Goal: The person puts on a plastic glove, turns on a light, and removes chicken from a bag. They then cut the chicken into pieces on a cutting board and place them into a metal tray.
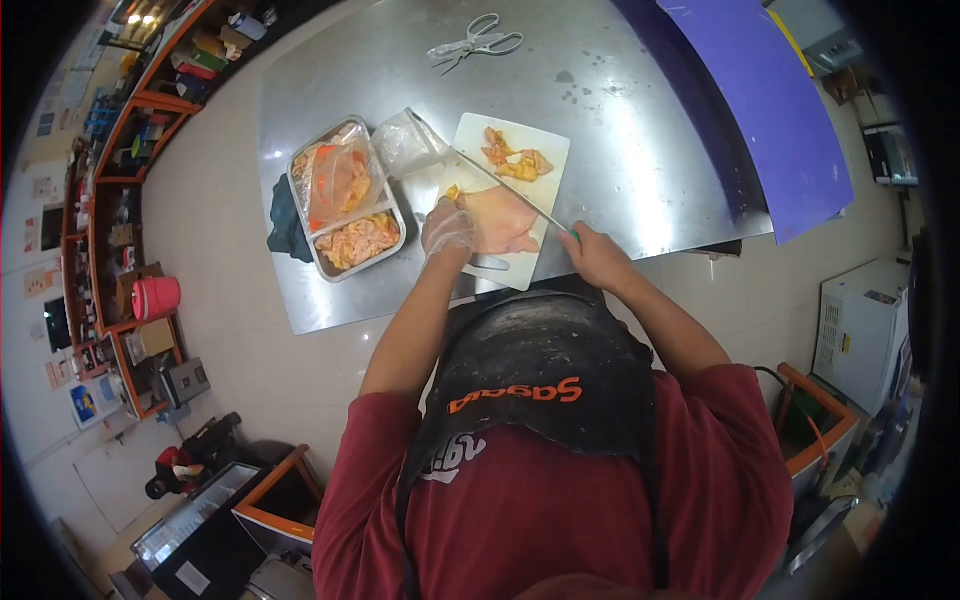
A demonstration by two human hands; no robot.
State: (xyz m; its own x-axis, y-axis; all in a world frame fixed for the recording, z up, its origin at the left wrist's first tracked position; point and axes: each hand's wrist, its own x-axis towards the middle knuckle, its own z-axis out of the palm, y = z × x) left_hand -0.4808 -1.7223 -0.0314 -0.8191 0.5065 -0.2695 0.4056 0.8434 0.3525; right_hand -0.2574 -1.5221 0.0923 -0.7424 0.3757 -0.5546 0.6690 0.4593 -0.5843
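My right hand (598,257) is closed around the green handle of a long knife (518,192). Its blade slants up and left over a white cutting board (552,140). A flat, pale piece of raw chicken (497,220) lies on the board. My left hand (447,228), in a clear plastic glove, is closed at the chicken's left edge, with a yellowish bit at its fingertips. Smaller chicken trimmings (516,158) sit at the board's far end. Near my left wrist, a pale blade-like object (489,262) shows at the board's near edge.
Left of the board stands a metal tray (401,238) of cut chicken, with a plastic bag of more pieces on top. A clear bag (405,143) and dark green cloth (287,222) lie beside it. Scissors (482,42) rest farther back. A purple panel (765,110) flanks the steel table's (380,60) right side.
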